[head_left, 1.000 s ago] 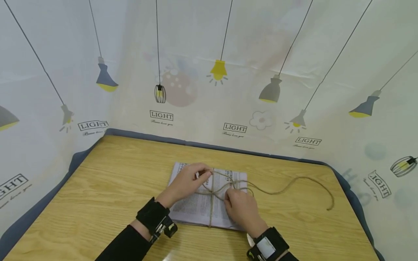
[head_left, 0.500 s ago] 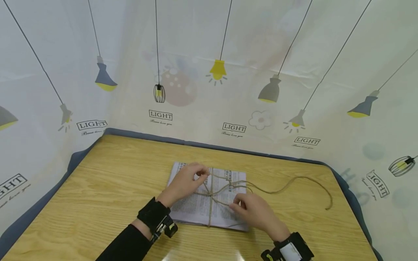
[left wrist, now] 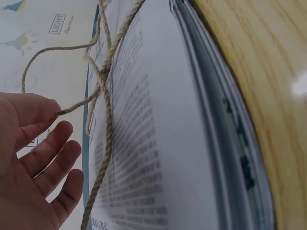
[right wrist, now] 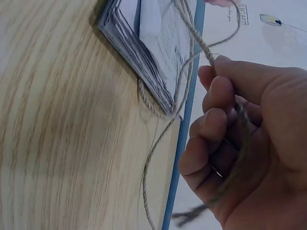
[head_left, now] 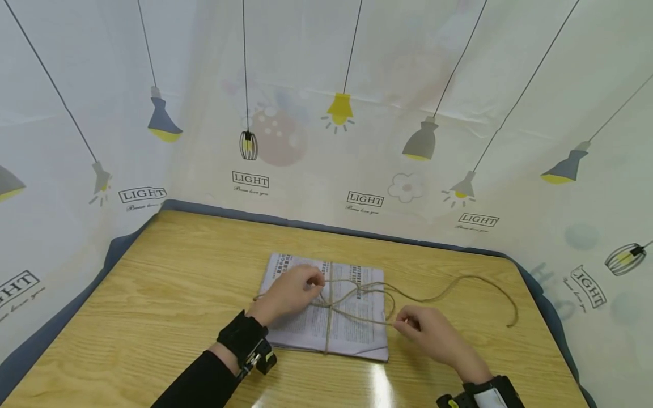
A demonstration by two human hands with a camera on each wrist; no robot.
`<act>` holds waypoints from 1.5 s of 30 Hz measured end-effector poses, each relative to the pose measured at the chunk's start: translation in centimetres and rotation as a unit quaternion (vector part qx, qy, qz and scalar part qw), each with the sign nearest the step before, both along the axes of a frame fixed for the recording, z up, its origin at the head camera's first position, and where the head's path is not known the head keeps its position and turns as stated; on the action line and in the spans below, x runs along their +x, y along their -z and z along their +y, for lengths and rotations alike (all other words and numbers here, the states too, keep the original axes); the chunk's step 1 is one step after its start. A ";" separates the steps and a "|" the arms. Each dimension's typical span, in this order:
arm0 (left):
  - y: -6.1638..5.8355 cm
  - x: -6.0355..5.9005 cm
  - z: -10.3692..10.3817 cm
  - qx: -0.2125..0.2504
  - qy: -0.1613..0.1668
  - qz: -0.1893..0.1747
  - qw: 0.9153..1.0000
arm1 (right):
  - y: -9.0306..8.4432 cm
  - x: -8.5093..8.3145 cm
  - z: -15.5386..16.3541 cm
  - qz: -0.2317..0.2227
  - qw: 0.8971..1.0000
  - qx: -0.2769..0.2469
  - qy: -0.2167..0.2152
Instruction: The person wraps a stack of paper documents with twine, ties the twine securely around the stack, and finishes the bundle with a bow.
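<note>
A folded stack of newspapers lies on the table with brown twine crossing over its top. My left hand is above the stack's left half, pinching a strand between thumb and forefinger. The other left fingers are spread loosely in the left wrist view. Off the stack's right edge, my right hand pinches another strand, drawn nearly straight from the crossing. In the right wrist view, the frayed twine end hangs past the palm. Loose loops lie over the stack's upper right.
A long loose tail of twine curves across the wooden table to the right. Behind the table's dark blue edging rises a pale cloth printed with lamps.
My right hand has moved right, from over the stack to beyond its edge, drawing its strand out longer. The left hand has shifted slightly downward, still pinching twine.
</note>
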State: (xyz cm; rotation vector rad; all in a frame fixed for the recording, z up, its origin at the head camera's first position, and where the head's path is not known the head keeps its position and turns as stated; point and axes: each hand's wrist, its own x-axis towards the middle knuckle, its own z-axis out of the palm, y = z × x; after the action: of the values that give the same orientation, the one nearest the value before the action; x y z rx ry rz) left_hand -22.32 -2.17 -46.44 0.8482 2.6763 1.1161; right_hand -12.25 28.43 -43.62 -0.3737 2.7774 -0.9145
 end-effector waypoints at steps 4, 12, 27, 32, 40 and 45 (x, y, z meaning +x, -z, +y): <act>0.3 0.1 0.3 -0.020 0.013 0.009 1.000 | -0.1 0.0 0.9 -0.001 1.000 0.005 0.013; 0.1 0.9 0.5 -0.026 -0.012 0.033 0.999 | -0.5 0.4 2.3 -0.033 0.999 -0.027 0.000; 0.6 7.2 5.2 0.179 -0.068 -0.420 0.887 | -1.6 0.2 1.4 -0.107 0.978 -0.162 -0.072; 1.5 8.4 7.2 0.250 -0.130 -0.457 0.843 | -0.9 0.2 0.4 -0.154 0.957 -0.208 -0.131; 2.2 8.5 7.3 0.290 -0.113 -0.443 0.841 | 1.9 -2.0 -0.6 -0.012 0.993 -0.115 0.011; 2.3 8.5 6.8 0.278 -0.084 -0.463 0.837 | 3.5 -4.5 -0.7 0.154 0.976 0.077 0.133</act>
State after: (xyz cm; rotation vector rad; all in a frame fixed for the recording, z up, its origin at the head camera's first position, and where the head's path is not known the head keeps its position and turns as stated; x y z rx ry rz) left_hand -13.81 4.59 -48.72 0.0160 1.6400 1.7844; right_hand -16.74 27.74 -47.11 -0.1288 3.2187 -0.7385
